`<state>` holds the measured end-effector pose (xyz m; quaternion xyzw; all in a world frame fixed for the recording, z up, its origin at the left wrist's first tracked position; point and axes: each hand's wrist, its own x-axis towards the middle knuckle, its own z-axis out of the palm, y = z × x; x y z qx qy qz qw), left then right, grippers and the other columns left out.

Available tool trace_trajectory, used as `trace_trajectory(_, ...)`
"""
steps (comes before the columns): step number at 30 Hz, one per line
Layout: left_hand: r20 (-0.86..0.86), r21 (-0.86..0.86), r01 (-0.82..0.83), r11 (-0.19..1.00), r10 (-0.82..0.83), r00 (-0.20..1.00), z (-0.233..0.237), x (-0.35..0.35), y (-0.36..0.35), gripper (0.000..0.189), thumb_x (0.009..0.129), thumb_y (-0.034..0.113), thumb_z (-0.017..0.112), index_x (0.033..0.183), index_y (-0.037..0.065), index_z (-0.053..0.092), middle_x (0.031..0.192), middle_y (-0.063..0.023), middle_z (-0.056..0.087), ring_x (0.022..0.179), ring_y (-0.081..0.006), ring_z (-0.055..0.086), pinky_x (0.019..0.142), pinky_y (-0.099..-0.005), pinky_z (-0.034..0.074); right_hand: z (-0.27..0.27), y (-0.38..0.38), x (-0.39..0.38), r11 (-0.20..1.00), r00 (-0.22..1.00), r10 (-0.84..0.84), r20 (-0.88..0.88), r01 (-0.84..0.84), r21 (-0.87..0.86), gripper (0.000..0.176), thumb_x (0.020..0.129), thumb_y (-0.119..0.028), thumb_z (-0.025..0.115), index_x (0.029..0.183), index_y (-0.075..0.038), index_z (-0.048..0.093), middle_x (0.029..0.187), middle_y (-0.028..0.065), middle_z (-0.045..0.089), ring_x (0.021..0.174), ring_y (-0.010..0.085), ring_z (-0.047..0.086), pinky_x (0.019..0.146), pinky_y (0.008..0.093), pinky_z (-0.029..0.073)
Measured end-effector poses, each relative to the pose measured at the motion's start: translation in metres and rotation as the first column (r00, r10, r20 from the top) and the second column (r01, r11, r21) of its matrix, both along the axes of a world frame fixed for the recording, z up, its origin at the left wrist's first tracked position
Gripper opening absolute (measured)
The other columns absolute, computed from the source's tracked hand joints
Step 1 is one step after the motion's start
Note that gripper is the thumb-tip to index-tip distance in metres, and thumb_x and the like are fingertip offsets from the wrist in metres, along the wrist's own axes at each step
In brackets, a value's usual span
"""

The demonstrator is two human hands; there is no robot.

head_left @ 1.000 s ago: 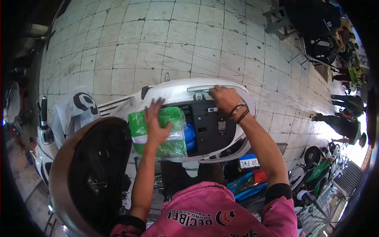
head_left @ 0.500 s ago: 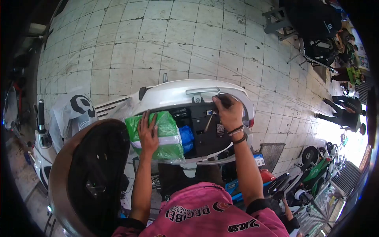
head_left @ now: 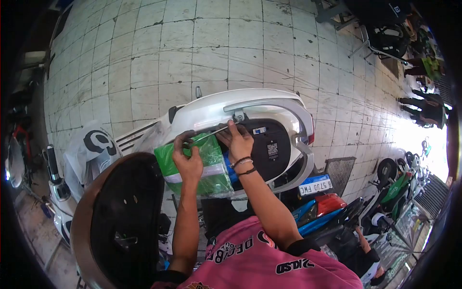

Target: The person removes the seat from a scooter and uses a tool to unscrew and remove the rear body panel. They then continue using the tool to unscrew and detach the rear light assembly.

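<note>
A thin metal rod [head_left: 211, 134] spans the gap between my two hands, over the open seat compartment of a white scooter [head_left: 211, 104]. My right hand [head_left: 237, 143] pinches its right end near the silver bracket at the compartment's edge. Curled at the other end is my left hand [head_left: 188, 160], its fingers around the rod's tip. Below my left hand lies a green plastic-wrapped package [head_left: 211, 179] with a white band. Part of a blue bundle [head_left: 233, 168] shows beside it, mostly covered by my right hand and wrist.
The brown-rimmed scooter seat [head_left: 82, 216] is raised at the left. A grey grab rail [head_left: 308, 123] curves around the scooter's tail. A licence plate [head_left: 315, 185] and other parked motorbikes [head_left: 385, 192] are at the right. People [head_left: 428, 108] stand farther off.
My right hand has moved left from the black panel, bringing the rod with it. My left hand has lifted off the package's top and closed on the rod's other end.
</note>
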<state>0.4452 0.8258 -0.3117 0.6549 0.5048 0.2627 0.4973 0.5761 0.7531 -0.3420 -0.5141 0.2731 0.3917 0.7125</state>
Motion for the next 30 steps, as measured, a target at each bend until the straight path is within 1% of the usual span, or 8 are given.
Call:
trace_trajectory(2, 0.144, -0.171, -0.106, 0.980, 0.131, 0.981, -0.009, 0.004, -0.001, 0.049, 0.088, -0.011, 0.062, 0.135, -0.003, 0.055, 0.136, -0.0139, 0.062, 0.116, -0.0240, 0.065, 0.104, -0.0389, 0.049, -0.003, 0.000, -0.002, 1.000, 1.000, -0.019, 0.010, 0.019, -0.003, 0.027, 0.097, -0.015, 0.076, 0.102, 0.004, 0.057, 0.104, 0.0191, 0.069, 0.089, 0.0344, 0.075, 0.078, 0.0461, 0.068)
trace_trajectory(3, 0.144, -0.170, -0.105, 0.980, 0.130, 0.981, -0.010, 0.007, 0.005, 0.049, 0.088, -0.011, 0.062, 0.135, -0.003, 0.055, 0.136, -0.0139, 0.062, 0.116, -0.0240, 0.065, 0.104, -0.0389, 0.049, -0.001, 0.002, -0.001, 1.000, 1.000, -0.024, 0.016, 0.024, -0.012, 0.027, 0.098, -0.015, 0.075, 0.102, 0.004, 0.057, 0.103, 0.0186, 0.069, 0.088, 0.0337, 0.075, 0.078, 0.0459, 0.068)
trace_trajectory(5, 0.276, -0.389, -0.234, 0.891, 0.355, 0.893, -0.015, 0.015, 0.019, 0.050, 0.093, -0.007, 0.063, 0.141, -0.002, 0.052, 0.139, -0.0186, 0.060, 0.126, -0.0312, 0.063, 0.107, -0.0366, 0.049, 0.000, 0.007, -0.001, 0.999, 0.999, -0.035, 0.026, 0.036, -0.024, 0.027, 0.098, -0.016, 0.075, 0.102, 0.004, 0.056, 0.101, 0.0180, 0.069, 0.087, 0.0330, 0.075, 0.078, 0.0457, 0.068)
trace_trajectory(6, 0.324, -0.526, -0.212, 0.824, 0.424, 0.846, -0.015, 0.016, 0.026, 0.053, 0.096, -0.003, 0.066, 0.145, -0.001, 0.048, 0.141, -0.0228, 0.059, 0.132, -0.0361, 0.060, 0.110, -0.0421, 0.049, 0.002, 0.010, -0.004, 0.997, 0.997, -0.073, 0.037, 0.074, -0.016, 0.027, 0.099, -0.016, 0.075, 0.103, 0.004, 0.056, 0.100, 0.0175, 0.069, 0.087, 0.0327, 0.075, 0.079, 0.0455, 0.068)
trace_trajectory(9, 0.374, -0.693, -0.105, 0.713, 0.481, 0.793, -0.010, 0.018, 0.040, 0.052, 0.096, -0.001, 0.066, 0.145, -0.001, 0.049, 0.143, -0.0239, 0.058, 0.129, -0.0362, 0.062, 0.109, -0.0450, 0.050, 0.002, 0.018, -0.009, 0.990, 0.988, -0.141, 0.061, 0.141, 0.002, 0.027, 0.100, -0.016, 0.073, 0.103, 0.004, 0.055, 0.100, 0.0178, 0.069, 0.088, 0.0326, 0.075, 0.079, 0.0453, 0.068)
trace_trajectory(17, 0.346, -0.675, -0.050, 0.736, 0.376, 0.860, -0.018, 0.036, 0.050, 0.044, 0.101, 0.007, 0.066, 0.142, -0.004, 0.052, 0.133, -0.0259, 0.065, 0.125, -0.0344, 0.065, 0.109, -0.0460, 0.053, -0.001, 0.020, -0.001, 0.985, 0.982, -0.175, 0.071, 0.174, 0.020, 0.030, 0.102, -0.018, 0.070, 0.110, 0.006, 0.053, 0.107, 0.0229, 0.070, 0.094, 0.0349, 0.075, 0.082, 0.0472, 0.067)
trace_trajectory(22, 0.358, -0.611, 0.047, 0.790, 0.222, 0.907, -0.028, 0.069, 0.089, 0.042, 0.102, 0.004, 0.065, 0.141, -0.004, 0.053, 0.123, -0.0253, 0.071, 0.111, -0.0326, 0.073, 0.097, -0.0392, 0.061, -0.001, 0.027, 0.000, 0.958, 0.958, -0.286, -0.012, 0.287, 0.027, 0.034, 0.102, -0.018, 0.070, 0.116, 0.007, 0.052, 0.109, 0.0226, 0.070, 0.100, 0.0393, 0.075, 0.086, 0.0487, 0.066)
trace_trajectory(30, 0.303, -0.590, -0.028, 0.807, 0.254, 0.919, -0.029, 0.061, 0.088, 0.038, 0.101, 0.001, 0.063, 0.139, -0.004, 0.055, 0.117, -0.0248, 0.073, 0.107, -0.0317, 0.074, 0.096, -0.0392, 0.062, 0.000, 0.033, -0.006, 0.957, 0.956, -0.290, -0.038, 0.291, 0.016, 0.040, 0.100, -0.020, 0.074, 0.118, 0.007, 0.052, 0.110, 0.0221, 0.070, 0.100, 0.0397, 0.075, 0.087, 0.0489, 0.066)
